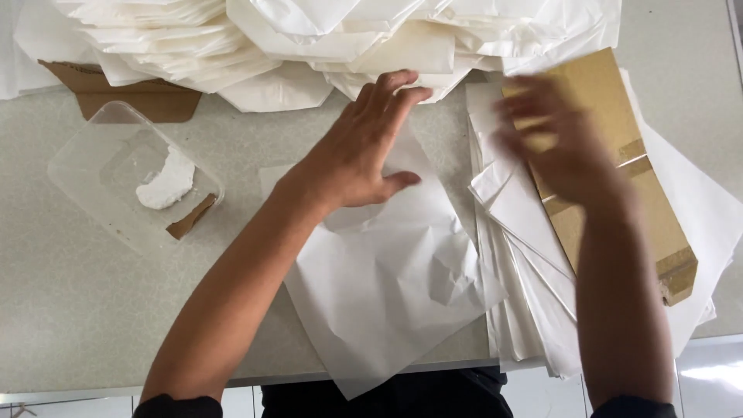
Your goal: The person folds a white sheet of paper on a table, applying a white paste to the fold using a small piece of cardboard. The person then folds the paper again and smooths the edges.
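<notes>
- One loose sheet of thin white paper [387,286] lies crumpled and slightly askew on the speckled grey table [70,310], right in front of the person, its lower corner hanging past the table's near edge.
- Two bare hands are over the work. The left hand [364,147] lies flat on the sheet's upper part, palm down, fingers straight and close together, thumb spread to the side; it presses the paper and grips nothing.
- The right hand [557,143] is blurred above the strip of brown cardboard [619,170]; its fingers look loosely spread, but whether they touch or hold anything cannot be told.
- One cardboard strip, crossed by two bands of brown tape, rests slantwise on one stack of flat white sheets [526,263], just to the right of the loose sheet.
- One big heap of folded white paper pieces [325,39] runs along the far side of the table; too many overlap to count.
- One more piece of brown cardboard [139,97] peeks from under that heap at the left.
- One clear plastic tub [116,162] stands at the left, well apart from the hands, with one white lump [166,182] and one small brown scrap [190,218] inside.
</notes>
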